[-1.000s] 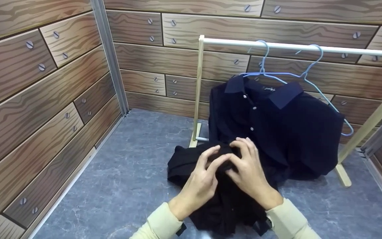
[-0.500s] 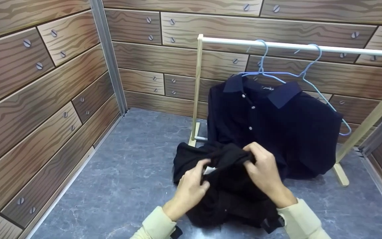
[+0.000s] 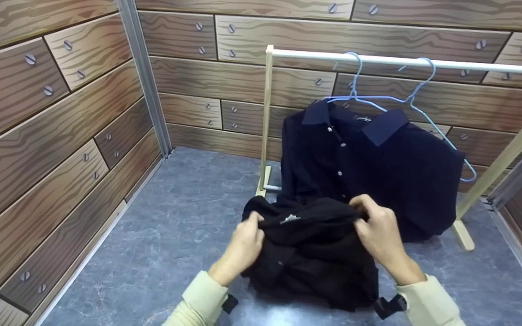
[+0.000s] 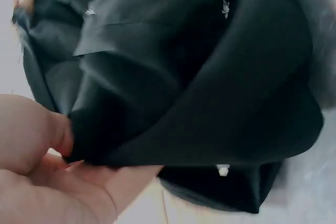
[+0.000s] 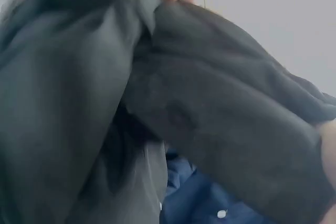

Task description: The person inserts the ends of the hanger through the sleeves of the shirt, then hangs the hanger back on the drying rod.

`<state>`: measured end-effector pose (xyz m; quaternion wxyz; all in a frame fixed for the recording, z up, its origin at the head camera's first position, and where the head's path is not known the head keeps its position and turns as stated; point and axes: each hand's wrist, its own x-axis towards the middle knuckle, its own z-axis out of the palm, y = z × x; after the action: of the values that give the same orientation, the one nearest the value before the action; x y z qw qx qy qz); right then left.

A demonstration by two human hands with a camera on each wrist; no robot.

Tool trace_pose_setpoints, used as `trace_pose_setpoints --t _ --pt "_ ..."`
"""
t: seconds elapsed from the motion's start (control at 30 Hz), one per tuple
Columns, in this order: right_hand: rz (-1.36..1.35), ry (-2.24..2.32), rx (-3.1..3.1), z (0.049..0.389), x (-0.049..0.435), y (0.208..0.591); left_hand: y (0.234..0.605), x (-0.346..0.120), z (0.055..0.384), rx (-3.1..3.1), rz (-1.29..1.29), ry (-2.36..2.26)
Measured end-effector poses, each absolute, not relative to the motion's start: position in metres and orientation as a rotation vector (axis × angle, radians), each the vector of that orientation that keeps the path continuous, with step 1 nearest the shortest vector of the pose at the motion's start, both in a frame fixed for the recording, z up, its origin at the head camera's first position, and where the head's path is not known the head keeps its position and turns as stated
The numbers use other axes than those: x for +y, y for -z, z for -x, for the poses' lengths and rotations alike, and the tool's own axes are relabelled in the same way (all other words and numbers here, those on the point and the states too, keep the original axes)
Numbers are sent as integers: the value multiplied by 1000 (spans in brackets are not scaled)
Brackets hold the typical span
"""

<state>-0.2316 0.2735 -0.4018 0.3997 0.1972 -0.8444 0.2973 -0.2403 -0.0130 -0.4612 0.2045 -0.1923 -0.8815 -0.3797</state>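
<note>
A black shirt (image 3: 315, 265) hangs bunched between my two hands, its upper edge stretched roughly level. A small whitish label (image 3: 292, 218) shows along that edge. My left hand (image 3: 242, 242) pinches the left end; in the left wrist view, thumb and fingers of the left hand (image 4: 68, 182) grip the cloth's border, and a white button (image 4: 224, 170) shows below. On the other side, my right hand (image 3: 381, 228) pinches the right end. The right wrist view is mostly filled by black shirt fabric (image 5: 231, 103), with the right hand (image 5: 329, 153) partly cut off at the edge.
Behind the black shirt, a navy shirt (image 3: 401, 172) hangs on a blue hanger (image 3: 440, 129) from the white rail (image 3: 315, 55) of a wooden rack. A second blue hanger (image 3: 355, 81) is on the rail. Wood-patterned walls (image 3: 188, 72) enclose the grey floor (image 3: 152, 226).
My hands have moved apart, the left one leftward and the right one rightward. The black shirt's edge, bunched earlier, is now spread between them, and its label has come into view.
</note>
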Motion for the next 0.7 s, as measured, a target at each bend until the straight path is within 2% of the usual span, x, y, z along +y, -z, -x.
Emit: trace_pose_setpoints --t 0.23,0.4,0.7 --pt "-477 -785 -2144 228 287 399 440 -27 258 -2331 620 983" --pt "-420 -796 -2123 226 296 392 427 -35 265 -2334 640 722" --pt "-361 -781 -2128 218 311 380 411 -46 279 -2205 900 248"
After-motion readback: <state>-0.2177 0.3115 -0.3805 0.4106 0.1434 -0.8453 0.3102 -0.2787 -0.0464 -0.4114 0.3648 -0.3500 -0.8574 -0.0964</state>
